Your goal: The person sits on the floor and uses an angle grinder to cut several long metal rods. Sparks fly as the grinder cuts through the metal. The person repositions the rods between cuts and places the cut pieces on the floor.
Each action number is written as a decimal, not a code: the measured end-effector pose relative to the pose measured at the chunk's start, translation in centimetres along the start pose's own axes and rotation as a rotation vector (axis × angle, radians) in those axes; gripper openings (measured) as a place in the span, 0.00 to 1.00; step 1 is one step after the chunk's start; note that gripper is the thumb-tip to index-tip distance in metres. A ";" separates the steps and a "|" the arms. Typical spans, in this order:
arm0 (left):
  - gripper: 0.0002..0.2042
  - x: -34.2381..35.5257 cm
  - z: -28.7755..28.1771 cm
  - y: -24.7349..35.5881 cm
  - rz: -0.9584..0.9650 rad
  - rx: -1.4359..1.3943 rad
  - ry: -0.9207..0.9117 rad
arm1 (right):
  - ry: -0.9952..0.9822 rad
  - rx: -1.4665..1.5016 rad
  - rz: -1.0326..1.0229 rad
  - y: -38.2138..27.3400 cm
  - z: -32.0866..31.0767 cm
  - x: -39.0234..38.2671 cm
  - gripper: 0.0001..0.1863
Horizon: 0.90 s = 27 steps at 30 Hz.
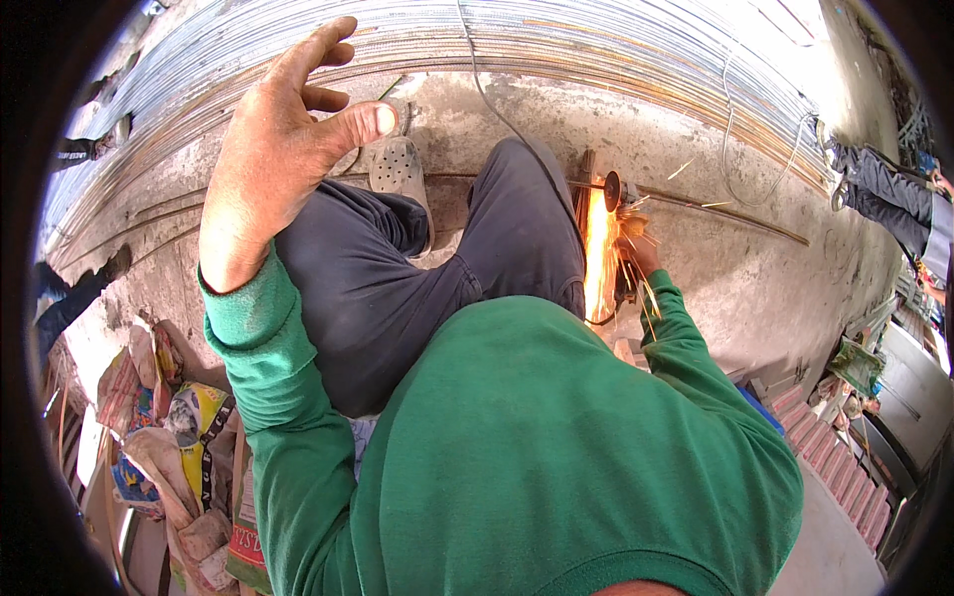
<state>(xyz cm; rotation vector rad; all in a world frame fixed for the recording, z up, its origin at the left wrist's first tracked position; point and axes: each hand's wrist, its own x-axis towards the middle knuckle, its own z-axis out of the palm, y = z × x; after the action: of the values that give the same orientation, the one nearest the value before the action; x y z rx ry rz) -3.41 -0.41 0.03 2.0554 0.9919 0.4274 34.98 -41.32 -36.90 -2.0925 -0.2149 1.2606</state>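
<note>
My left hand (268,159) is raised in the air above my left knee, its fingers apart and nothing in it. Beyond my right knee, my right hand (644,253) is closed round an angle grinder, partly hidden by glare and sparks. The grinder's round cutting disc (612,191) stands upright against a thin steel rod (750,213) low over the floor. A bright stream of orange sparks (599,253) shoots from the disc back toward me, and some fly past my right sleeve.
Long steel bars (616,50) lie in a wide bundle across the far side. A grey cable (484,89) runs over them toward my right knee. Crumpled sacks (189,447) are piled at the left. Another person's legs (884,189) show at far right, others at far left.
</note>
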 end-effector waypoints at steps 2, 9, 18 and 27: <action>0.43 0.0 -0.1 0.1 -0.010 -0.008 0.000 | -0.054 0.199 -0.150 -0.3 0.2 -0.9 0.18; 0.42 0.6 0.2 -0.6 0.012 -0.035 -0.004 | 0.071 -0.188 -0.043 -1.6 0.3 0.5 0.17; 0.41 0.5 0.4 -0.3 0.046 -0.035 0.012 | 0.062 0.319 0.052 -2.4 -0.2 -5.2 0.16; 0.35 1.3 3.9 5.5 0.165 -0.021 -0.259 | 0.059 1.162 -0.356 -8.4 -5.6 -9.2 0.20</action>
<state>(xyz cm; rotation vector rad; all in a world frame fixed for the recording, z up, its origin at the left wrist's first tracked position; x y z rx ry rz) 2.47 -3.44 1.86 2.1176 0.6642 0.2463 36.45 -41.80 -23.37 -1.0177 0.1541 0.7793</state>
